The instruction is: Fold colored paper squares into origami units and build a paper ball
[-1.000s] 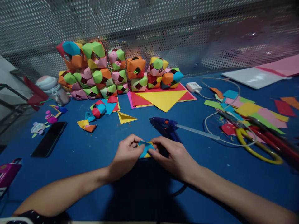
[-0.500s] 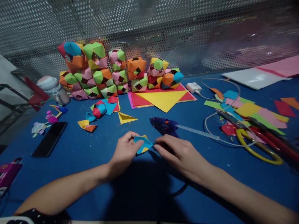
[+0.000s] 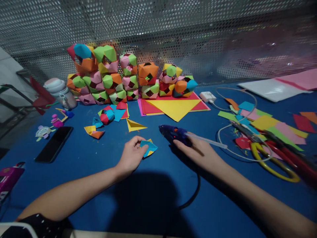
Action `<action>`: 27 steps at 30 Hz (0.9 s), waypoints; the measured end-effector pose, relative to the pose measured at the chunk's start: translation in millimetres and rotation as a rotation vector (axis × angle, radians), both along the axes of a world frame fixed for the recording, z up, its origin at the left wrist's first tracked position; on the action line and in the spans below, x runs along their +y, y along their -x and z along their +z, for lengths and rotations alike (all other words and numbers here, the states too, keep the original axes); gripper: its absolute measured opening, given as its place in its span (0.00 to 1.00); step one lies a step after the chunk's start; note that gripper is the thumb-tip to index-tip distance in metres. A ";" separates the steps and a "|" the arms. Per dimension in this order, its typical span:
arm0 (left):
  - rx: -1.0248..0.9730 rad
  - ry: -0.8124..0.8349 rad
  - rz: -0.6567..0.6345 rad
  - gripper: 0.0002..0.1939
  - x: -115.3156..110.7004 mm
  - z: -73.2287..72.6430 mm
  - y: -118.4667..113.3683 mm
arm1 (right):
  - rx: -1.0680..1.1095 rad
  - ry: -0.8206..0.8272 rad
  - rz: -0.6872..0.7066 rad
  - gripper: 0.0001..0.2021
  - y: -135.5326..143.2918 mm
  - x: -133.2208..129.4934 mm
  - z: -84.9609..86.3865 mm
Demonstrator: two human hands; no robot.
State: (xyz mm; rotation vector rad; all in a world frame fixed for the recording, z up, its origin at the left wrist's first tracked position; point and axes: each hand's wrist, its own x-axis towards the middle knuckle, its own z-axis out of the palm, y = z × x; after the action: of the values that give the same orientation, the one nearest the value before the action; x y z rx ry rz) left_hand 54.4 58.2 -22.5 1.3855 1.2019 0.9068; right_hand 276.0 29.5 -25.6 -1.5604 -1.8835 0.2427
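Note:
My left hand [image 3: 132, 152] pinches a small folded piece of blue and yellow paper [image 3: 149, 147] between thumb and fingers, just above the blue table. To its right, my right hand [image 3: 198, 149] is closed round the handle of a dark blue hot glue gun [image 3: 173, 132]. The gun's nozzle points left, and a small red light shows on its body. A clear glue stick [image 3: 210, 142] juts out of its back end. Part of the handle is hidden by my fingers. A folded yellow paper piece [image 3: 135, 125] lies beyond my left hand.
Stacked paper balls [image 3: 112, 82] line the back by a perforated metal screen. Scissors [image 3: 274, 163], pliers [image 3: 284, 148], paper strips [image 3: 264, 122] and a white cable [image 3: 219, 132] lie right. A phone [image 3: 54, 143] lies left. The gun's black cord [image 3: 196, 191] curls toward the front.
My right hand has left the folded paper's right tip and moved right onto the glue gun's handle. My left hand still holds the paper, slightly higher in view.

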 end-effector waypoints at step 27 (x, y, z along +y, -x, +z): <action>0.017 -0.120 -0.036 0.02 12.2 -2.3 5.2 | -0.229 -0.249 0.296 0.08 34.0 -25.2 8.1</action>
State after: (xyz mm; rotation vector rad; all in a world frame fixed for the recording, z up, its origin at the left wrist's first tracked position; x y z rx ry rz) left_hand 49.2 70.4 -24.7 1.5088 1.1472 0.9558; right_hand 241.9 4.2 -17.5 -1.1820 -2.2266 -0.0450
